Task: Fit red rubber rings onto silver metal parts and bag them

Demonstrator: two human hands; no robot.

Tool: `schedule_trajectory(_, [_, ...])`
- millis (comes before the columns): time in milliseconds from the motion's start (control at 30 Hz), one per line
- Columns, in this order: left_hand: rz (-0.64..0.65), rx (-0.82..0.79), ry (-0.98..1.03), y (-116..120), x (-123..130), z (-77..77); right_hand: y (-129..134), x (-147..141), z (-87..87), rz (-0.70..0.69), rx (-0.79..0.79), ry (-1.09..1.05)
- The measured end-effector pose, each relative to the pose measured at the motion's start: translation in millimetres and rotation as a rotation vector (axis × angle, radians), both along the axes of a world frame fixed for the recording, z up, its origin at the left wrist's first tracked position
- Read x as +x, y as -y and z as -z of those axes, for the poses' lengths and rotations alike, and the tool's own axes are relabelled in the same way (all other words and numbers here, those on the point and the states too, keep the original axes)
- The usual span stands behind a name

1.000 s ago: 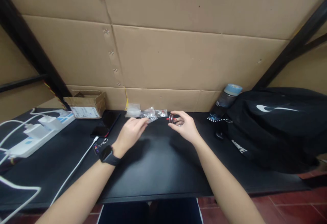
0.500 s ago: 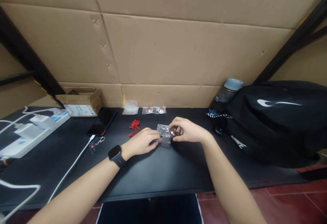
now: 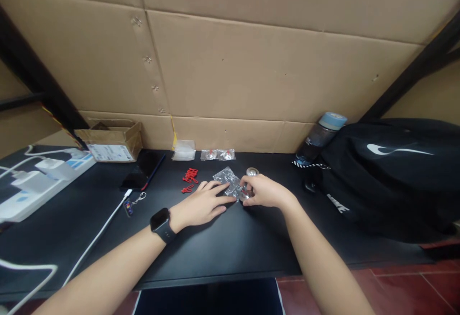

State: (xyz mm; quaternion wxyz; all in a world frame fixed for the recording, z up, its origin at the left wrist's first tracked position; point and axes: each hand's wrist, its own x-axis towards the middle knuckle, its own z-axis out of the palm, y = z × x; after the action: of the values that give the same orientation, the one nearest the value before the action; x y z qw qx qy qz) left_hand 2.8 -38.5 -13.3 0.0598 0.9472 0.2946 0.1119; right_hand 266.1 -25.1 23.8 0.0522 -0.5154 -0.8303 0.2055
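Observation:
My left hand point(image 3: 196, 205), with a dark watch on its wrist, lies with fingers spread on a crinkled clear plastic bag point(image 3: 226, 176). At the right edge of that bag, my right hand point(image 3: 266, 190) pinches a shiny round metal disc point(image 3: 246, 194), partly covered by the fingers. Just behind the right hand, a second metal disc point(image 3: 252, 171) rests on the black tabletop point(image 3: 223, 250). Left of the bag lie red cords point(image 3: 190, 175) in a small heap, with a single loop of red cord point(image 3: 187, 189) in front.
Along the back wall are bagged metal discs point(image 3: 217, 154) and clear bags point(image 3: 184, 150). On the left stand a cardboard box point(image 3: 113, 142), a phone point(image 3: 143, 170), a keyring point(image 3: 128, 207) and a power strip point(image 3: 46, 185). A bottle point(image 3: 318, 135) and black backpack point(image 3: 388, 176) fill the right.
My left fingers have spread out over the plastic bag, which has turned and crumpled. A second metal disc now shows behind my right hand, which stays near the bag's right edge.

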Motion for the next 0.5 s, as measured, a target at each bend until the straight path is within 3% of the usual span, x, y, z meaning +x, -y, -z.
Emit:
schedule_trajectory(267, [0.002, -0.035, 0.021, -0.7, -1.9, 2.4, -8.6, -20.2, 16.5, 0.026, 0.234, -0.136])
schedule_trajectory(500, [-0.006, -0.054, 0.012, 0.0, -0.8, 1.7, -18.4, -12.5, 25.8, 0.000, 0.085, -0.347])
